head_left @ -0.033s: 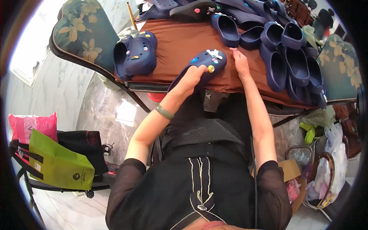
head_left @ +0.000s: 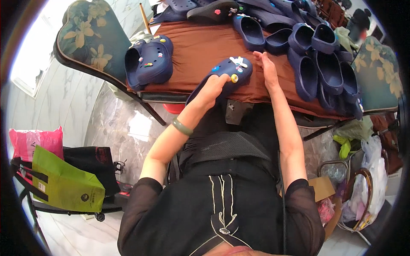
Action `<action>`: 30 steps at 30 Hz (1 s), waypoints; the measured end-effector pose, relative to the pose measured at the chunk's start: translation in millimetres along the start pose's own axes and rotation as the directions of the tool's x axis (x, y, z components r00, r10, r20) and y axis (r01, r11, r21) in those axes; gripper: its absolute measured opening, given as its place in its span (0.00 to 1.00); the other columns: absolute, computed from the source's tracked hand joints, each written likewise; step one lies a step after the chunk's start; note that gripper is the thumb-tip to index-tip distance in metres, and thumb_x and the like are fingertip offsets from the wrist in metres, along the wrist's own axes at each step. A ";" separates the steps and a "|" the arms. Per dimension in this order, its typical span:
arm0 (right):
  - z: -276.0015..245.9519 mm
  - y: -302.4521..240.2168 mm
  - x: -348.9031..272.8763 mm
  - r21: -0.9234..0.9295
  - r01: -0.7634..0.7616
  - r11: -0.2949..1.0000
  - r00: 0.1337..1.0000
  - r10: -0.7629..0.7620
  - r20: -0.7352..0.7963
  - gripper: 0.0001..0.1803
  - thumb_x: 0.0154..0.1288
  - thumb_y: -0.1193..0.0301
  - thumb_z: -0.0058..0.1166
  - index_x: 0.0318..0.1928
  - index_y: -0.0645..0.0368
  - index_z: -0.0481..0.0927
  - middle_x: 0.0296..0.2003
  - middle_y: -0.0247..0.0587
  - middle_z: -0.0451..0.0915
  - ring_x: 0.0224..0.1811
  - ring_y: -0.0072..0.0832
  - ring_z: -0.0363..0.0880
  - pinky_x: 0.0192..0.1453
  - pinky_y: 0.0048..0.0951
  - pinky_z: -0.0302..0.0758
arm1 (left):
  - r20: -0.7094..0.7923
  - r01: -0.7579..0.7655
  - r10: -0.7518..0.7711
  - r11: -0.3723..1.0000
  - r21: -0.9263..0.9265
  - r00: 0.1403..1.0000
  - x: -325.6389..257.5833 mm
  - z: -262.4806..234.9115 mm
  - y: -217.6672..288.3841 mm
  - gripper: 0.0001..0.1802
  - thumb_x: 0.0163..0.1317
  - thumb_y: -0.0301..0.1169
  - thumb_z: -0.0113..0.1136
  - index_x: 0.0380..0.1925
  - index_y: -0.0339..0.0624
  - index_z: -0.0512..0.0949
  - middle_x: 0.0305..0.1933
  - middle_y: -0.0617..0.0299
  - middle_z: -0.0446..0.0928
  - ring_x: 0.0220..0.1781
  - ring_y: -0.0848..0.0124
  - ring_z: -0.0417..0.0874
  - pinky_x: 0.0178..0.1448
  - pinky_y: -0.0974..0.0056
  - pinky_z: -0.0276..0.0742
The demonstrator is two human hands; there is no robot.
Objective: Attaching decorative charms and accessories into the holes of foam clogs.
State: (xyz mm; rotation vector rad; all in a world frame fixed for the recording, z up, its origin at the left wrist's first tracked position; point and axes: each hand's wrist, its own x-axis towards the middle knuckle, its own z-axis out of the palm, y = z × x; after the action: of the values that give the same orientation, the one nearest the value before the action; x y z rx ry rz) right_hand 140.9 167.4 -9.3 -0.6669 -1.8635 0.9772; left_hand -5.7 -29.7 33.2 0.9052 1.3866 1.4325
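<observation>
My left hand [head_left: 212,90], with a green bangle [head_left: 183,127] on its wrist, grips a navy clog [head_left: 230,67] by its side at the table's near edge. Charms sit on the clog's toe: a white bunny-like one [head_left: 238,62], a round yellow one [head_left: 234,78] and smaller coloured ones. The clog's heel end is partly hidden by my hand and forearm. To the right of the clog, my right hand [head_left: 268,72] is held edge-on above the cloth, its fingers stretched out and nothing in them. A pair of navy clogs with charms [head_left: 156,64] stands at the left.
Brown cloth [head_left: 192,42] covers the table. Navy clogs [head_left: 328,74] are piled along its right side and far end. Flowered chair backs [head_left: 92,42] flank it. A green bag [head_left: 68,181] lies at lower left; plastic bags [head_left: 370,179] and a cardboard box [head_left: 321,189] are at lower right.
The fingers of my right hand have spread a little more. My left hand still grips the clog in nearly the same place, and the whole view has shifted very slightly.
</observation>
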 end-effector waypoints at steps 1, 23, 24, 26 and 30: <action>-0.8 -18.5 -7.4 0.507 -0.238 0.829 0.971 0.195 0.137 0.17 0.66 0.65 0.49 0.52 0.59 0.75 0.53 0.42 0.75 0.55 0.31 0.71 0.61 0.30 0.64 | 0.009 -0.002 0.002 1.000 -0.004 1.000 -3.6 3.9 1.6 0.17 0.55 0.36 0.52 0.36 0.31 0.77 0.35 0.58 0.77 0.36 0.72 0.76 0.42 0.68 0.71; 31.7 -73.6 2.3 -0.768 0.432 0.473 0.901 -0.187 0.392 0.17 0.68 0.61 0.42 0.36 0.65 0.72 0.31 0.54 0.78 0.33 0.50 0.80 0.38 0.45 0.78 | -0.071 -0.171 0.162 0.764 -0.623 0.984 -2.8 39.2 -32.3 0.12 0.49 0.20 0.57 0.37 0.36 0.76 0.38 0.63 0.77 0.40 0.73 0.78 0.47 0.68 0.72; 30.1 -74.1 6.8 -0.739 0.488 0.465 0.868 -0.173 0.465 0.15 0.68 0.62 0.43 0.35 0.64 0.72 0.31 0.54 0.78 0.33 0.48 0.80 0.38 0.44 0.77 | -0.076 -0.173 0.161 0.761 -0.626 0.984 -2.0 38.9 -33.5 0.12 0.49 0.20 0.57 0.37 0.36 0.76 0.38 0.63 0.77 0.40 0.73 0.78 0.47 0.68 0.72; 26.8 -74.2 15.1 -0.703 0.543 0.458 0.828 -0.156 0.538 0.14 0.68 0.64 0.43 0.35 0.63 0.71 0.30 0.54 0.77 0.32 0.47 0.79 0.38 0.43 0.77 | -0.091 -0.198 0.180 0.762 -0.617 0.979 -0.3 38.4 -34.6 0.11 0.48 0.20 0.57 0.35 0.35 0.76 0.38 0.63 0.77 0.39 0.74 0.77 0.47 0.69 0.72; 16.8 -70.9 33.0 -0.580 0.670 0.464 0.713 -0.184 0.677 0.11 0.68 0.69 0.41 0.32 0.64 0.71 0.27 0.56 0.78 0.32 0.48 0.79 0.36 0.44 0.76 | -0.050 -0.181 0.189 0.778 -0.602 0.981 0.4 37.6 -34.0 0.15 0.49 0.21 0.56 0.40 0.35 0.75 0.41 0.63 0.77 0.43 0.72 0.77 0.50 0.66 0.73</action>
State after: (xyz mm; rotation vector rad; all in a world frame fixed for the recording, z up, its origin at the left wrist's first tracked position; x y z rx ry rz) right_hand 107.5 148.2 60.8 -0.3268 -2.8290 -0.1749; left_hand 33.6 -19.2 3.1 0.6282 0.7423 1.8662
